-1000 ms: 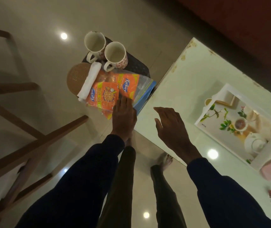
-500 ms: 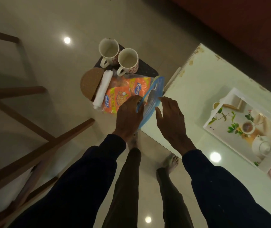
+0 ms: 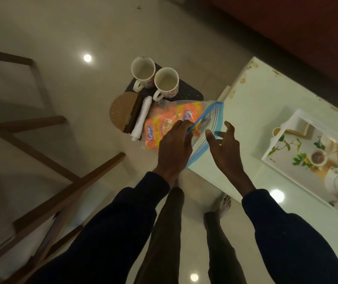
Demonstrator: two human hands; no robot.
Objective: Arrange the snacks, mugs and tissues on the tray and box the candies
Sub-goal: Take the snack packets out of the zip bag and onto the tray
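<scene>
Pinching the blue zip edge of the clear zip bag (image 3: 207,121), left hand (image 3: 174,149) holds it at the stool's 5 o'clock. Right hand (image 3: 224,148) hovers spread, empty. Orange snack packets (image 3: 164,124) inside: light, crinkly, slippery film; support underneath.

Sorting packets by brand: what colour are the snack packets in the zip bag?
Orange, with a blue logo; snack packets, head view.
</scene>
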